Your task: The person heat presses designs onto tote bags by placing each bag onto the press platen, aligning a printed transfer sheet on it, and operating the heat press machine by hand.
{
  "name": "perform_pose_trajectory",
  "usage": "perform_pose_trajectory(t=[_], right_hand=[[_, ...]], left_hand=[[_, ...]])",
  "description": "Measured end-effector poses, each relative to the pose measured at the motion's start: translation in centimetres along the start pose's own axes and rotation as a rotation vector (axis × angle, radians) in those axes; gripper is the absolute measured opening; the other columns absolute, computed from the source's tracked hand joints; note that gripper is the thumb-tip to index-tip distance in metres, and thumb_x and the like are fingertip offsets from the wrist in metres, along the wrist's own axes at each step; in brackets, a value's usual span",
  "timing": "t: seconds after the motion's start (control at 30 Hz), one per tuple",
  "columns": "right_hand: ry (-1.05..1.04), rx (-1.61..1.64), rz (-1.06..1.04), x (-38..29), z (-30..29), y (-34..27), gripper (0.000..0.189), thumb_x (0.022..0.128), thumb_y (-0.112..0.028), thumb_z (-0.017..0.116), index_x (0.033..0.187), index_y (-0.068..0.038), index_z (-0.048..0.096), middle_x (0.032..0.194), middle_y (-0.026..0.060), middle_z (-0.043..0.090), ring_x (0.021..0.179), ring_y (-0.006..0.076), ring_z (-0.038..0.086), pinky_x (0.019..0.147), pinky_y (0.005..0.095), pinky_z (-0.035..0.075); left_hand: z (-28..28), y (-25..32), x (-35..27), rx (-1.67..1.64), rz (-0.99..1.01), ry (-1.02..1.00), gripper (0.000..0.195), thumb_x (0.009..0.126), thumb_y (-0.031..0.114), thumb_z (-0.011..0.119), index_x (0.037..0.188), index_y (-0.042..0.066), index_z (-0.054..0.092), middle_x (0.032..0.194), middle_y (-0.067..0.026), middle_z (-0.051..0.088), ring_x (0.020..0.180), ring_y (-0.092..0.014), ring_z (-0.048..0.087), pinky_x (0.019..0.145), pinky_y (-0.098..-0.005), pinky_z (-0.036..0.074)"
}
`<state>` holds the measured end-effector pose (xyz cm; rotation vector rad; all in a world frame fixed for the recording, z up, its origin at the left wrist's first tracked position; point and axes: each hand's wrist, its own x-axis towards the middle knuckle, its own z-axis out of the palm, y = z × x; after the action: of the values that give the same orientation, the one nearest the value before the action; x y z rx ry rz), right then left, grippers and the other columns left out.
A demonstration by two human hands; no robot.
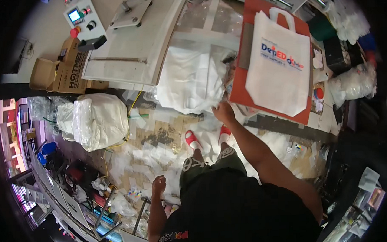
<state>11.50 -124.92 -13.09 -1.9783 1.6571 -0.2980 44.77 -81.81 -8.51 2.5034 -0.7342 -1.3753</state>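
Note:
My right hand [223,113] reaches forward to the near edge of a pile of white bags [190,79]. Its fingertips are close to that edge; whether they pinch anything is hard to see. My left hand [159,185] hangs low at my side, fingers curled, with nothing visible in it. To the right of the pile, a white non-woven tote bag [278,82] with a coloured print lies flat on a red-brown heat press pad [239,97]. The bag's handle loop points away from me.
The white upper plate [130,49] of the press and its control box [84,20] stand at the front left. Nearby are a cardboard box [68,69] and a large wrapped white bundle [100,121]. A yellow cord [133,104] and scattered white sheets [150,154] lie on the floor.

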Motion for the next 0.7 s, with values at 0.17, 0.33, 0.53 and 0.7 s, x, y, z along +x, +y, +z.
perform_pose_trajectory(t=[0.17, 0.33, 0.53, 0.7], right_hand=[[0.015, 0.096, 0.399, 6.7, 0.7, -9.3, 0.053, 0.08, -0.045, 0.073, 0.104, 0.0, 0.059, 0.105, 0.0213, 0.066, 0.1, 0.0382, 0.064, 0.085, 0.0471, 0.052], [-0.042, 0.09, 0.84, 6.9, 3.1, -11.8, 0.065, 0.081, -0.048, 0.071, 0.123, -0.003, 0.053, 0.124, 0.0169, 0.062, 0.113, 0.0343, 0.062, 0.094, 0.0513, 0.048], [0.007, 0.091, 0.69, 7.3, 3.2, -8.6, 0.037, 0.08, -0.035, 0.066, 0.105, -0.008, 0.066, 0.114, 0.0169, 0.067, 0.108, 0.0358, 0.063, 0.092, 0.048, 0.05], [-0.042, 1.002, 0.424, -2.0, -0.5, -3.5, 0.02, 0.074, -0.016, 0.066, 0.082, 0.001, 0.06, 0.085, 0.0133, 0.064, 0.077, 0.0264, 0.065, 0.065, 0.036, 0.049]], left_hand=[[-2.2, -7.3, -0.8, -0.063, -0.107, 0.006, 0.035, 0.092, 0.024, 0.061, 0.117, -0.001, 0.063, 0.102, -0.0153, 0.07, 0.079, -0.022, 0.071, 0.073, -0.0324, 0.058], [-3.7, -9.9, -0.3, -0.026, -0.122, -0.014, 0.04, 0.088, 0.025, 0.064, 0.118, -0.001, 0.063, 0.105, -0.0176, 0.07, 0.082, -0.023, 0.071, 0.074, -0.0354, 0.058], [-5.0, -8.0, 3.5, 0.045, 0.091, 0.024, 0.043, 0.086, 0.028, 0.065, 0.118, 0.0, 0.063, 0.105, -0.0172, 0.07, 0.087, -0.021, 0.07, 0.076, -0.0349, 0.056], [-6.4, -0.1, 7.9, -0.245, 0.016, -0.183, 0.041, 0.09, 0.032, 0.061, 0.119, 0.003, 0.063, 0.109, -0.0161, 0.069, 0.098, -0.028, 0.068, 0.083, -0.0346, 0.054]])
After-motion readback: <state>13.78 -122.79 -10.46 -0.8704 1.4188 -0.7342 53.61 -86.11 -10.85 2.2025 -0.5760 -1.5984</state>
